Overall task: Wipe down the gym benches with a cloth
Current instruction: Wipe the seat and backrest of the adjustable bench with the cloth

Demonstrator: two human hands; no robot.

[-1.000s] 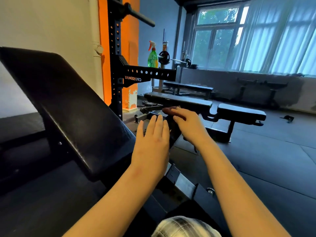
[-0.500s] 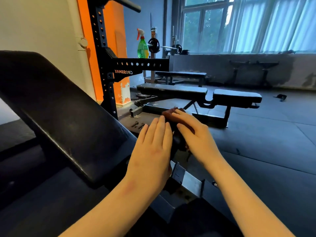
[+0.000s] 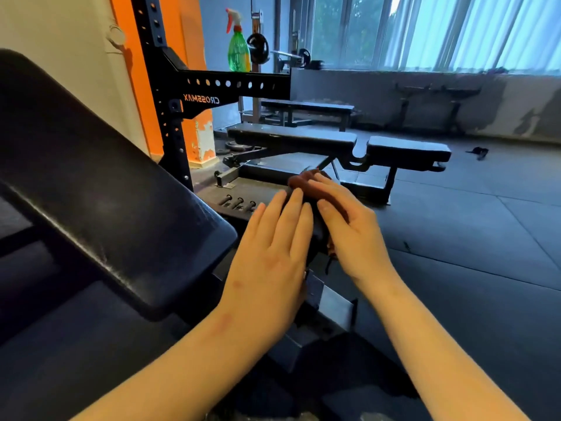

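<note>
Beyond the bench pad (image 3: 106, 183): dark floor (image 3: 455, 238), windows (image 3: 425, 28).

The tilted backrest pad (image 3: 106, 192) sits off to my left. My left hand (image 3: 270, 259) is just right of it, and my right hand (image 3: 349, 229) is beside that with the cloth (image 3: 303, 180) under its fingers. Past my hands there's a flat bench (image 3: 334, 141), with another bench (image 3: 306, 106) behind it. The rack (image 3: 164, 86) is back-left, with a spray bottle (image 3: 238, 47) on its arm.
</note>
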